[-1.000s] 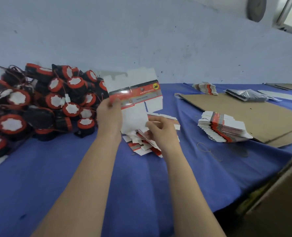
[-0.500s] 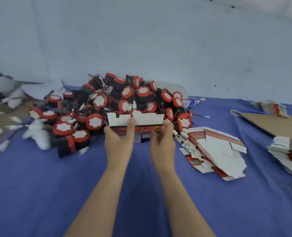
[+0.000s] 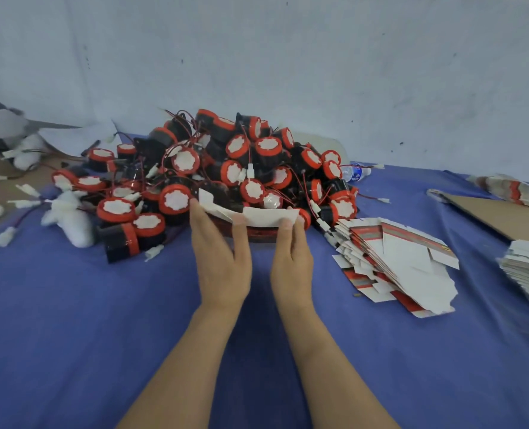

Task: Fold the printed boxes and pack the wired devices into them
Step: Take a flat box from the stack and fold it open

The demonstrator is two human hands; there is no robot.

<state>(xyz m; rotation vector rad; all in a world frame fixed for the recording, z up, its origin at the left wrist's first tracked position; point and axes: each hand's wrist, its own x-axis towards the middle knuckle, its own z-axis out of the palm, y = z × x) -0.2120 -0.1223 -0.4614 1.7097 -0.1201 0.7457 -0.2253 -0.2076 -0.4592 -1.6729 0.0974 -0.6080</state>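
The blue-covered desk (image 3: 71, 335) now shows the heap of wired devices (image 3: 241, 168) at far centre. A second ago the heap sat off to the left, so the person has turned toward it. The fanned stack of flat boxes (image 3: 405, 267), then under the hands, now lies near right, apart from them. The single printed box (image 3: 266, 216), held upright as a flat sheet a second ago, has come down almost level just in front of the heap, its left flap bending up. The left hand (image 3: 223, 261) and right hand (image 3: 291, 261) each pinch it, thumb on top and fingers (image 3: 206, 233) stretched beneath. Picking one out looks finished and folding begun; no device is packed yet.
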